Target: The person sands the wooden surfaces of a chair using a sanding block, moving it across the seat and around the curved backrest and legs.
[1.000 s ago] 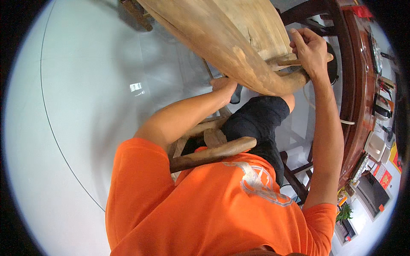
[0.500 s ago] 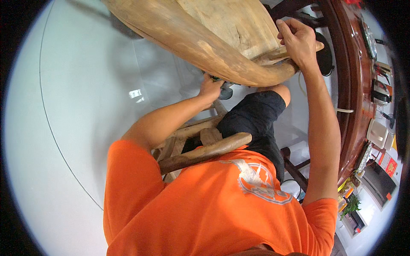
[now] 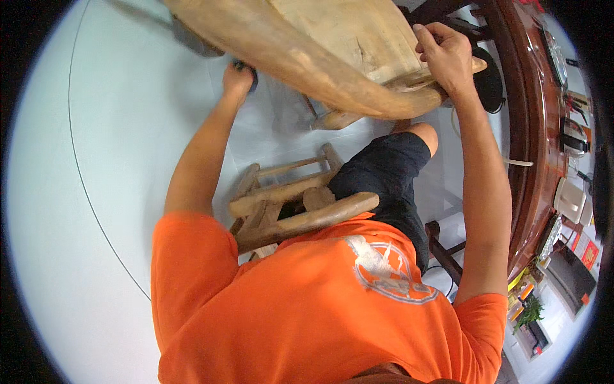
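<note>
My left hand (image 3: 238, 80) is closed around a small dark object (image 3: 253, 79), mostly hidden and blurred. It reaches beside the outer edge of a large piece of wooden furniture with a thick, curved log rail (image 3: 300, 54) and a flat, pale wood panel (image 3: 348, 32). At the right end of that rail, my right hand (image 3: 448, 57) lies over the wood with fingers loosely curled; nothing shows in them. A pointed wooden end (image 3: 478, 64) sticks out past its wrist.
A log-built chair frame (image 3: 307, 221) is close against my body. Along the right runs a glossy reddish-brown table (image 3: 534, 147) carrying a kettle (image 3: 574, 136) and other items. A black round object (image 3: 489, 80) is beneath its edge. Pale tiled floor (image 3: 128, 160) spreads left.
My left hand has moved left and farther away, from under the curved rail to its outer side, with the dark object. My right hand has stayed almost still. The view has shifted slightly.
</note>
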The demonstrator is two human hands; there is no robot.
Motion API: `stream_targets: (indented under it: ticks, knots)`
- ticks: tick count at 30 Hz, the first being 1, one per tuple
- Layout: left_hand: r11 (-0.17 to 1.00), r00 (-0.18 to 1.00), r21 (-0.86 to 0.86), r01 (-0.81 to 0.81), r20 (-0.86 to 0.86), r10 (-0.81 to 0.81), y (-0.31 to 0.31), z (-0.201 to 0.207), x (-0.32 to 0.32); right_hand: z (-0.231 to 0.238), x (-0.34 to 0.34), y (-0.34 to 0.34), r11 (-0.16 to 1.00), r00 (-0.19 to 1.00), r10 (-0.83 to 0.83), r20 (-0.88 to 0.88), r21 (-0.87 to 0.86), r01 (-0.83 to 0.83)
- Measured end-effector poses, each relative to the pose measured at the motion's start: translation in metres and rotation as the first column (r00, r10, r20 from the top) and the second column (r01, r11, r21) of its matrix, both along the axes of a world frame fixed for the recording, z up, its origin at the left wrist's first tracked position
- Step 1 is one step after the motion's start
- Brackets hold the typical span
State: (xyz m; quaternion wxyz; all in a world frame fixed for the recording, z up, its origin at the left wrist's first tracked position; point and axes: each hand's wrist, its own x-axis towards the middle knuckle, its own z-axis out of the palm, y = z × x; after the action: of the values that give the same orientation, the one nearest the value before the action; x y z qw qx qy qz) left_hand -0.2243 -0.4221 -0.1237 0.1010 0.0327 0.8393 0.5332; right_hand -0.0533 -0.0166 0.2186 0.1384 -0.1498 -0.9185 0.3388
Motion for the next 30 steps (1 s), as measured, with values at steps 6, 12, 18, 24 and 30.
stream_targets:
  ticks: [6,12,18,24,30]
  knots:
    - [0.949,0.972,0.21,0.235,-0.061,-0.228,0.111,0.032,0.024,-0.003,0.001,-0.008,0.998,0.998,-0.056,0.036,0.007,0.056]
    - [0.86,0.859,0.048,0.508,-0.108,-0.501,0.118,0.081,0.154,0.002,0.002,0.0,0.999,0.997,-0.035,0.073,0.001,0.035]
    - [0.951,0.798,0.195,0.24,0.518,-0.308,0.135,0.106,0.233,0.004,-0.005,-0.012,1.0,0.998,0.002,0.057,0.011,-0.002]
    - [0.698,0.49,0.571,-0.433,0.799,-0.349,0.146,0.14,0.222,0.011,0.008,-0.011,0.999,0.996,-0.038,0.079,0.034,0.035]
    - [0.833,0.473,0.406,-0.376,0.857,-0.204,0.158,0.102,0.226,0.017,0.002,-0.027,0.997,0.992,-0.05,0.118,0.064,0.042]
